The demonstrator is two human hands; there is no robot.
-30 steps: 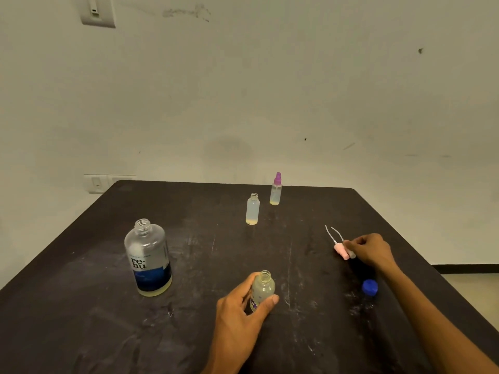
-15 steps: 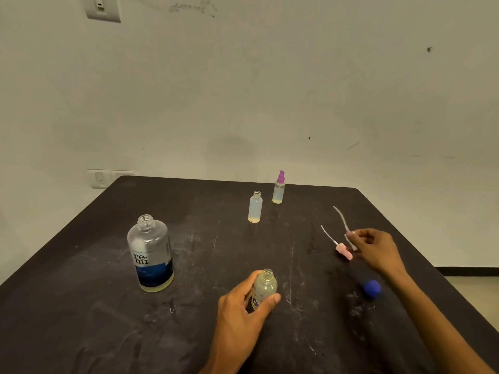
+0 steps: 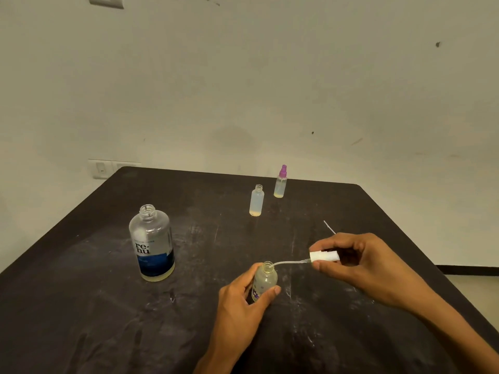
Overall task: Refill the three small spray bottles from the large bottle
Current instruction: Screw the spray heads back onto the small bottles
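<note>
I saw the dark scuffed table [image 3: 81,306] carrying the large uncapped bottle [image 3: 152,242], an open small bottle [image 3: 256,201], a purple-capped spray bottle [image 3: 280,182].

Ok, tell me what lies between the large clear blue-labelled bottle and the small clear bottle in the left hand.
Nothing: the head view shows bare dark tabletop between the large bottle and the small bottle.

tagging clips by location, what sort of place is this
Probably a plain indoor room, not a lab: a bare scuffed wall with switch plates, and one worn dark table holding only bottles.
</note>
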